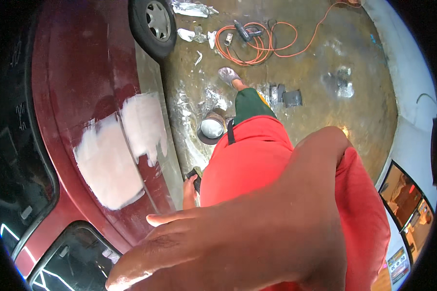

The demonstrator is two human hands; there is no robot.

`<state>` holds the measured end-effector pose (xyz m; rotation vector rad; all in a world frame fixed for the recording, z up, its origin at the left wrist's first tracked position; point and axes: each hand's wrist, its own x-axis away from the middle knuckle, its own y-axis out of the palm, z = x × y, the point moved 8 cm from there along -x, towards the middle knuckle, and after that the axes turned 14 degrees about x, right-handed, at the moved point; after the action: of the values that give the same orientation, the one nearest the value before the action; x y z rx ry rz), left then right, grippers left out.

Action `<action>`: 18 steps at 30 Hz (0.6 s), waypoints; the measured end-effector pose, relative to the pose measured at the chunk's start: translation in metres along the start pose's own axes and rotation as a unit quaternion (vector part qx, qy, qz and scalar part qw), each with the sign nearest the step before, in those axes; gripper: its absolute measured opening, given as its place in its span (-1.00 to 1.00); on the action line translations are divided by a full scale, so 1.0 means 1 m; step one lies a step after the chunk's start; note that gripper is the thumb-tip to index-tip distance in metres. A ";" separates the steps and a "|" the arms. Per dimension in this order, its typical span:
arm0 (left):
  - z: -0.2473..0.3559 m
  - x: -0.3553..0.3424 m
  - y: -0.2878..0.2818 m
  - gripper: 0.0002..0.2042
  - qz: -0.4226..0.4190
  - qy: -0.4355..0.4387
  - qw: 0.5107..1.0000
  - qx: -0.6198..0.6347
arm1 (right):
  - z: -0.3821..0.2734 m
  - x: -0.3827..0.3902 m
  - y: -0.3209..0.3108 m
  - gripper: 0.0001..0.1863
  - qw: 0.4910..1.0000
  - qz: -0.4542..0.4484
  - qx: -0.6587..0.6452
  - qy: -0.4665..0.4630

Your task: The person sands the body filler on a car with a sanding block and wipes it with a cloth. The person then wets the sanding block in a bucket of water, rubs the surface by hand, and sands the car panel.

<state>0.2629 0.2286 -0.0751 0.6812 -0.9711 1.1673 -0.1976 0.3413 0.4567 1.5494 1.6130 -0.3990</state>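
Observation:
My right hand [189, 247] looms across the lower foreground beside the car, fingers stretched leftward, white residue on one fingertip; its underside is hidden. Lower behind it, at my left side, my left hand [189, 189] grips a small dark block [194, 178], partly hidden by my red shirt. To the left is a maroon car panel [68, 72] with two rough pale filler patches [107, 165] divided by a vertical seam. A metal can [211, 127] with white material inside stands on the floor near my leg.
A car wheel [154, 26] is at top left. On the stained floor [325, 58] lie a coiled orange cord [291, 46], a dark power tool [243, 30], white scraps [189, 34] and several dark pads [292, 98]. A pale wall [403, 58] bounds the right.

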 end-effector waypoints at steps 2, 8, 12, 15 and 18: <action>0.004 -0.006 0.010 -0.68 -0.008 0.004 1.000 0.000 | 0.000 -0.001 0.002 0.09 1.000 -0.005 0.005 0.011; 0.015 -0.002 0.035 -0.63 -0.012 -0.011 0.999 -0.040 | -0.001 -0.006 0.003 0.14 0.998 -0.046 -0.001 0.042; 0.017 0.001 0.037 -0.63 -0.020 0.029 0.999 -0.035 | 0.004 -0.021 0.022 0.18 0.986 -0.126 0.000 0.112; 0.006 -0.007 0.044 -0.64 -0.029 0.032 0.998 -0.049 | 0.021 -0.004 0.026 0.36 0.961 -0.201 0.086 0.168; -0.003 -0.009 0.039 -0.64 -0.027 0.024 0.998 -0.049 | 0.042 0.015 0.043 0.32 0.952 -0.218 0.119 0.182</action>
<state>0.2249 0.2377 -0.0861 0.5966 -0.9574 1.0767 -0.1408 0.3286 0.4340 1.4941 2.2801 -0.5877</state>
